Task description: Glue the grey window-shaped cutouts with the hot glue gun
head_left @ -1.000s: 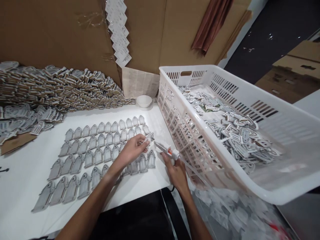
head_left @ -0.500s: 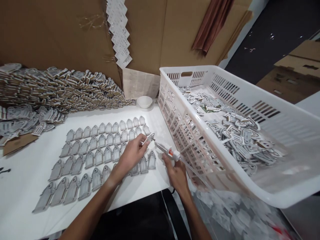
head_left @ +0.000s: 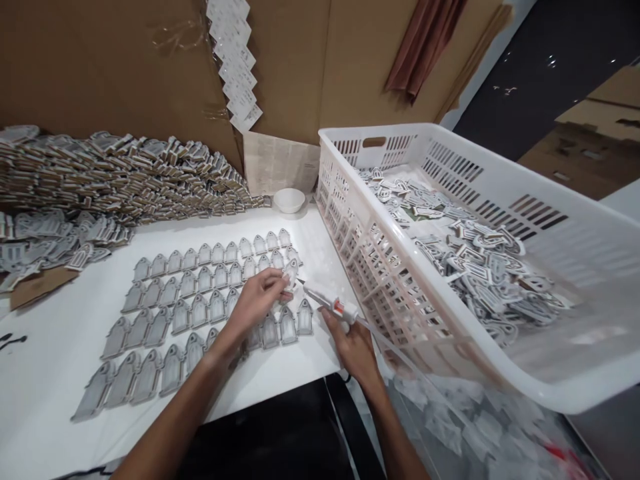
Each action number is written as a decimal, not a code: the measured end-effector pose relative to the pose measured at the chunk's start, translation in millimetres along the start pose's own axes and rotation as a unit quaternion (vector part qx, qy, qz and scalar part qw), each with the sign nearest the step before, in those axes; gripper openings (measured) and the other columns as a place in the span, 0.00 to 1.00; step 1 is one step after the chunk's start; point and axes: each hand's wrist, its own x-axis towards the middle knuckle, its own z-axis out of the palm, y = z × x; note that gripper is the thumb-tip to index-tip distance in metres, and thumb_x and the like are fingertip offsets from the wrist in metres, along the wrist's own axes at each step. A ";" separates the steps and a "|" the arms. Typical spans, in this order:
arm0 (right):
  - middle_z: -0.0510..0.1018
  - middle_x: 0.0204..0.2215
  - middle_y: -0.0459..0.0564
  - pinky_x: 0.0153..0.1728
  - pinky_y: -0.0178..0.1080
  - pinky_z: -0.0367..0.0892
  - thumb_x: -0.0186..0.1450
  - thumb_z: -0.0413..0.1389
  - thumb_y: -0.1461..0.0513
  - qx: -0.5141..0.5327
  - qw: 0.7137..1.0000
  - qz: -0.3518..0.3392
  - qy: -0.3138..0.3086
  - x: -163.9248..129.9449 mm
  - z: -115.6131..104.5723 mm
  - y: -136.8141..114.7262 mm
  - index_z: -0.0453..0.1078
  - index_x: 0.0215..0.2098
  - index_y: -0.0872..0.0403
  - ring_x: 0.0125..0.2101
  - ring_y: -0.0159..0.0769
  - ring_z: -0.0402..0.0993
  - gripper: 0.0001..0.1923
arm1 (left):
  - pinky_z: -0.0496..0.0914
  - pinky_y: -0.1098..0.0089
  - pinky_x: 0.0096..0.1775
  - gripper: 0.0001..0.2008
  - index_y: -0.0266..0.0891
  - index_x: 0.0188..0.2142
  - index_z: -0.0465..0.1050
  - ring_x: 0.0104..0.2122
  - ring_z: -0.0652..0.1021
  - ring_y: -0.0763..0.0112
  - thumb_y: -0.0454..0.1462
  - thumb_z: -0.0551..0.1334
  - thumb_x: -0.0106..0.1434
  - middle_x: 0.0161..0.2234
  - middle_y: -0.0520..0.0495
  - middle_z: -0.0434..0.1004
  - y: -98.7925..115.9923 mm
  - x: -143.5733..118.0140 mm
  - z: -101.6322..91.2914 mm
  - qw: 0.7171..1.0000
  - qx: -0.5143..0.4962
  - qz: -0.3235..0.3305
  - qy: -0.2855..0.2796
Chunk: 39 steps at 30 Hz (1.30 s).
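Note:
My left hand (head_left: 264,293) pinches a small arched window-shaped piece (head_left: 290,272) above the rows on the table. In my right hand (head_left: 354,343) is a white glue gun (head_left: 330,302) with an orange part, its nozzle pointing left, close to the held piece. A long translucent stick (head_left: 400,353) trails from its back end. Below and around my left hand, grey arched pieces (head_left: 198,312) lie flat in several rows; my hand and forearm cover some of them.
A big white plastic basket (head_left: 350,200) with loose cut pieces stands to the right. Stacked pieces (head_left: 125,173) line the cardboard wall at the back left. A small white bowl (head_left: 289,200) sits near the basket's far corner. Plastic bags (head_left: 465,413) lie below, right.
The piece in my left hand has turned from nearly edge-on to show its face, and that hand has shifted slightly left. The glue gun has moved slightly left.

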 end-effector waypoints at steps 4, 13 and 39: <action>0.88 0.51 0.52 0.61 0.53 0.74 0.72 0.57 0.43 -0.001 0.999 -0.033 -0.006 0.1 -0.7 2.2 0.86 0.53 0.46 0.59 0.55 0.81 0.24 | 0.82 0.59 0.44 0.23 0.39 0.42 0.78 0.34 0.89 0.55 0.56 0.72 0.60 0.35 0.45 0.87 3.1 -2.5 0.6 0.999 -0.040 -0.024 -0.004; 0.88 0.49 0.58 0.61 0.58 0.73 0.73 0.56 0.45 -0.024 0.998 -0.039 -0.042 0.7 -7.0 -2.4 0.85 0.53 0.49 0.59 0.61 0.81 0.24 | 0.80 0.59 0.45 0.23 0.38 0.46 0.80 0.34 0.89 0.55 0.53 0.75 0.60 0.38 0.43 0.90 3.0 -4.8 -1.5 0.997 -0.061 -0.045 0.012; 0.88 0.51 0.55 0.60 0.52 0.73 0.76 0.52 0.44 -0.082 0.993 -0.068 -0.055 -0.3 -3.0 -1.8 0.84 0.56 0.48 0.58 0.57 0.81 0.25 | 0.81 0.59 0.43 0.22 0.39 0.41 0.78 0.32 0.87 0.58 0.52 0.75 0.58 0.35 0.43 0.90 11.6 -8.7 3.5 0.997 -0.060 -0.050 0.017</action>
